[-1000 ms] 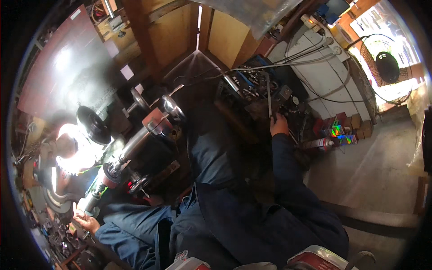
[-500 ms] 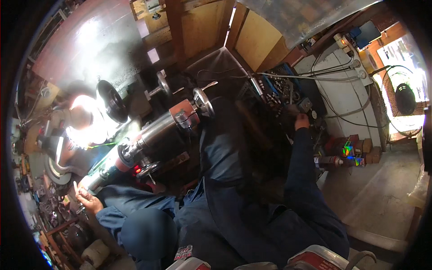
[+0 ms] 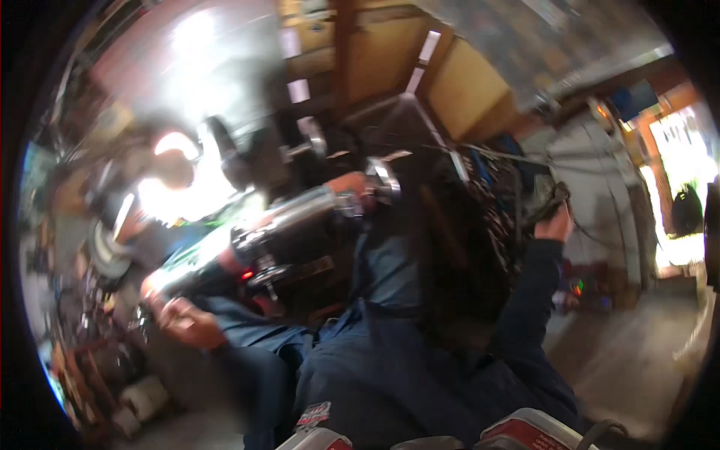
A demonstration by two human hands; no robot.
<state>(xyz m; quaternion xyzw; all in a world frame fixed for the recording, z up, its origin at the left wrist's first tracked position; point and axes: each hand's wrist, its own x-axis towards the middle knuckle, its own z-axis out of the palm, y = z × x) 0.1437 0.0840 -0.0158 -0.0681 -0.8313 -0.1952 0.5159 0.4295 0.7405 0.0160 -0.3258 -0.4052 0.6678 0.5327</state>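
Motion blurs the whole view. My left hand [image 3: 187,324] is at the lower left, close to the near end of a lathe-like machine [image 3: 296,215] with a shiny metal cylinder. Its fingers look bent, but smearing hides whether anything is in them. My right hand [image 3: 553,225] is raised at the far right, closed around a dark, irregular object [image 3: 553,196] whose kind I cannot make out. Handwheels stand along the machine, one silver [image 3: 385,180] at its right end. A smaller handle [image 3: 268,276] juts from its near side.
A glaring lamp [image 3: 174,176] lights the machine's left part. Many tools [image 3: 495,199] lie in a dark heap left of my right hand. A fan [image 3: 686,210] stands by the bright opening at right. Cluttered shelves [image 3: 90,352] fill the left side.
My right hand has come up and right from the tools, with a dark object in it. My left hand has shifted a little right and drawn back from the machine's end. The view has swung.
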